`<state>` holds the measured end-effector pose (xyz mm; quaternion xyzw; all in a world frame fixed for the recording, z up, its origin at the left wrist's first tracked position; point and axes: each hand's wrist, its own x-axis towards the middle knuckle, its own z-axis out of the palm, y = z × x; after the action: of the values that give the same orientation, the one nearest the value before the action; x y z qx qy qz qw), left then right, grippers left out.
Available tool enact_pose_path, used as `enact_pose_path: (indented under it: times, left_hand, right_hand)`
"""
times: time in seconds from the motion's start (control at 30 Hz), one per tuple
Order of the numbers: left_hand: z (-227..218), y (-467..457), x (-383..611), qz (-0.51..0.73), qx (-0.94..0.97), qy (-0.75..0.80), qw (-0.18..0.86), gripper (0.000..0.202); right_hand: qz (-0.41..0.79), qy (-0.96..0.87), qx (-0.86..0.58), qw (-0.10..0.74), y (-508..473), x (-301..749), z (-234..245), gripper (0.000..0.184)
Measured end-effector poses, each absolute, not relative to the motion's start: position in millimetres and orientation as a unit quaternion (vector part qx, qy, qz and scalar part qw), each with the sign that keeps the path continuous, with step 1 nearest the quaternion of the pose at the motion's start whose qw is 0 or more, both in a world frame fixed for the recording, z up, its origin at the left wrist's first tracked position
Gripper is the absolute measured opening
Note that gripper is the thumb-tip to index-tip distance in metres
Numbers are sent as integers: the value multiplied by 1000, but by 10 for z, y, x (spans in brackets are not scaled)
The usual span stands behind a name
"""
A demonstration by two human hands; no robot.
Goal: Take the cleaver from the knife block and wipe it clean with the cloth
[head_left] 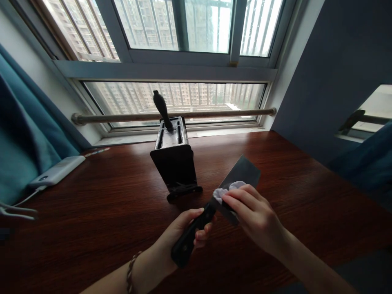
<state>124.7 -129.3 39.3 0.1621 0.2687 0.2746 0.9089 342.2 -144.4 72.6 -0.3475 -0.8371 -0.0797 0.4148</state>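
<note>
Both forearms come in from the bottom edge, closest to the lens; braided bracelet (131, 269) on the left wrist. Left hand (168, 241) is clamped round the black handle (194, 234) of a cleaver (245, 171), thumb laid along the upper side, fingers curled underneath. Cleaver is in front of me, over the near middle of the wooden table (107, 228), just right of and nearer than the knife block; can't tell if any of it touches the tabletop.

Long axis runs diagonally: butt of the handle low left, toward me; squared blade end up right, away from me, pointing right of the block. Blade carries on along the handle's line. Its lower-right side is mostly behind my right hand (260, 216).

Right fingers are together, pinning a bunched white cloth (219, 194) to the blade close to the handle end. Right thumb is hidden, so can't tell whether I'm pinching the blade through it.

Knife block (176, 167): black, slotted metallic top, one black grip (161, 106) standing up out of it, tilted left. White device (59, 169) with a cable plugged in sits at the table's left, beside the blue curtain (24, 118). Rail (131, 118) crosses the window (147, 24) behind.
</note>
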Motion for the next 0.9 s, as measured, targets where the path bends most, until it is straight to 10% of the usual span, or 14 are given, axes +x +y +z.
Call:
enact_pose_path:
  times: [0.3,0.53,0.9]
  left_hand:
    - [431,-1267,1222,272,194,246,910,23]
    - [465,-1216,1248,274,215,250,903,23]
    - [455,-1246,1280,305,320,306,843,24]
  right_hand:
    - [46,-887,-326,323,-1494,3326,694,29]
    - [28,-804,-358,473,-1534,3245,753,27]
    - [123,-884,-314,324,-1592,3287,649,30]
